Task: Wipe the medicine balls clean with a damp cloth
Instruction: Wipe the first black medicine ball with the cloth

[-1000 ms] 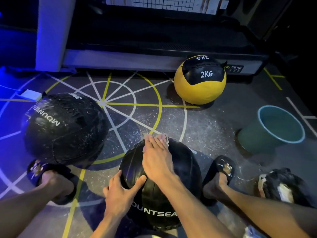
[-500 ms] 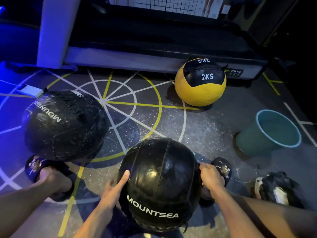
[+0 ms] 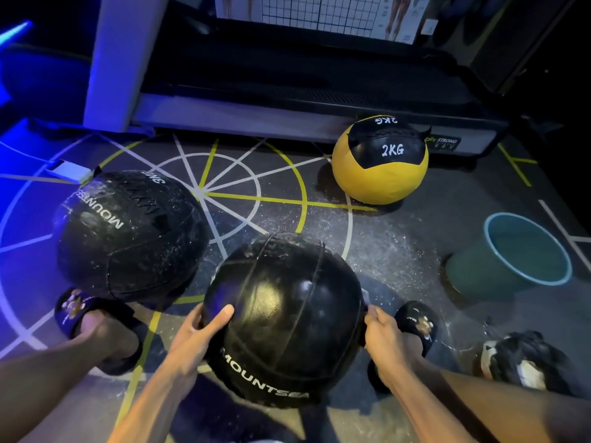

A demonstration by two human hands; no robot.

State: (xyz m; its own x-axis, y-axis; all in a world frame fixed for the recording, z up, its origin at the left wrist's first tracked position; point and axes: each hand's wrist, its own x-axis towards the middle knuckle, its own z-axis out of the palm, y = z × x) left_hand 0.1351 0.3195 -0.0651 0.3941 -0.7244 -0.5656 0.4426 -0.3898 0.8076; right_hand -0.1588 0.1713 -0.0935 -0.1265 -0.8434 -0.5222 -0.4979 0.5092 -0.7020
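Head view, gym floor. A round black textured medicine ball lettered MOUNTSEA (image 3: 284, 318) sat on the grey floor marked with white and yellow lines (image 3: 377, 247), between the person's two feet in dark slides. The left hand (image 3: 195, 340) rested on the ball's left flank, thumb laid up on the surface and fingers curved around the side. The right hand (image 3: 382, 338) was at the ball's right edge, its fingers curled; a small pale scrap of cloth (image 3: 365, 297) showed just above the knuckles — whether the fingers pinched it could not be told. A second black medicine ball marked 3KG (image 3: 128, 235), speckled with white flecks, lay just beside the first, to its upper left. A yellow-and-black medicine ball marked 2KG (image 3: 380, 164) stood well apart, against the base of a dark treadmill (image 3: 287, 91). A teal plastic bucket (image 3: 511, 260) stood on the floor to the right, and a crumpled black-and-white fabric bundle (image 3: 524, 362) lay near the right foot. White specks were scattered over the floor around the balls.
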